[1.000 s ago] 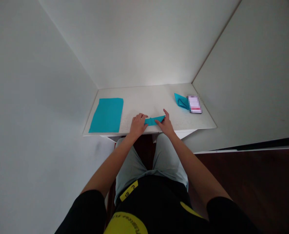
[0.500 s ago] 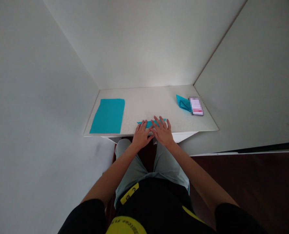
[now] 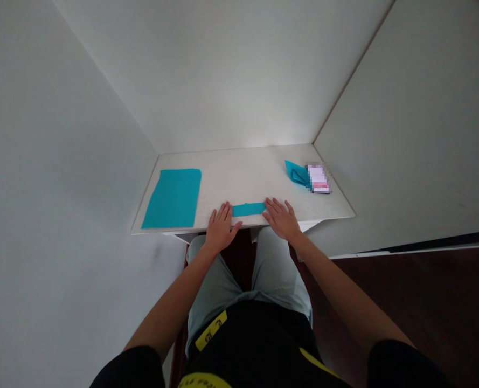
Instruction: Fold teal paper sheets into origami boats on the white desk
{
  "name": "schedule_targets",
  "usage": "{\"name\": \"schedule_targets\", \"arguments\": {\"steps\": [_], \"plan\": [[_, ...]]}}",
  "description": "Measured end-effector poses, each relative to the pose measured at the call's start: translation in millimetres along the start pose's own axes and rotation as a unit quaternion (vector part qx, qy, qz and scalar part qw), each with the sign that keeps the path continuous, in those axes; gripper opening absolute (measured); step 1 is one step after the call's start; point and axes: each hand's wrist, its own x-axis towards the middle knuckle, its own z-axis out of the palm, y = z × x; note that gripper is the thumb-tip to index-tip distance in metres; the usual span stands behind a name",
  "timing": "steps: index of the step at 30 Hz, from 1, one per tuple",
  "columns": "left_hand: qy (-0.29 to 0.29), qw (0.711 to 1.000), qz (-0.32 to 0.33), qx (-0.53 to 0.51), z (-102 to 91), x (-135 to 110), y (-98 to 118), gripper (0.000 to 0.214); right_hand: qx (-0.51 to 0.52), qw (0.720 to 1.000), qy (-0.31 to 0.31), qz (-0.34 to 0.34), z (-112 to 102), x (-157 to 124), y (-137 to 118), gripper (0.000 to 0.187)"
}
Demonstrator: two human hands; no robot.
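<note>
While the head camera looks down at a white table [image 3: 243,172], a folded strip of blue paper [image 3: 249,209] lies flat near its front edge. The left hand [image 3: 220,230] presses flat over the strip's left end, the right hand [image 3: 283,220] over its right; both are unclenched, pinching nothing. Blue sheet [image 3: 172,199] at far left; at right, a folded blue piece [image 3: 296,173] touching a blurred phone [image 3: 318,179].
</note>
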Motion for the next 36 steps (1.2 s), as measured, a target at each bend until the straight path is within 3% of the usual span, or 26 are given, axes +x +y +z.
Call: {"name": "schedule_targets", "arguments": {"steps": [4,7,13,17,20,24,31,36], "plan": [[0.017,0.998,-0.038,-0.038,-5.8,19.1,-8.3,0.057,0.049,0.998,0.001,0.04,-3.9,16.4,8.9,0.063],[0.031,0.998,-0.025,-0.048,-13.0,33.5,-12.0,0.052,0.087,0.995,0.001,0.042,-6.8,28.2,13.6,0.063],[0.038,0.996,0.041,-0.068,-18.6,40.4,-14.5,0.026,0.173,0.983,-0.014,-0.061,-14.0,32.6,24.9,0.031],[0.062,0.993,0.06,-0.082,-17.8,40.0,-4.8,0.016,0.232,0.968,-0.032,-0.087,-18.0,24.1,32.4,0.02],[0.097,0.988,0.076,-0.088,-16.7,41.9,4.8,0.028,0.26,0.962,-0.035,-0.076,-27.5,15.8,38.4,0.014],[0.12,0.988,0.037,-0.085,-9.3,40.9,0.7,0.058,0.263,0.964,0.016,-0.045,-48.5,5.5,56.1,0.017],[0.094,0.994,0.002,-0.056,4.2,33.9,-19.4,0.058,0.154,0.977,0.128,0.079,-67.8,4.7,107.9,0.025],[0.087,0.995,0.0,-0.042,3.7,33.7,-14.9,0.06,0.08,0.981,0.117,0.13,-62.7,22.3,122.7,0.032]]}}
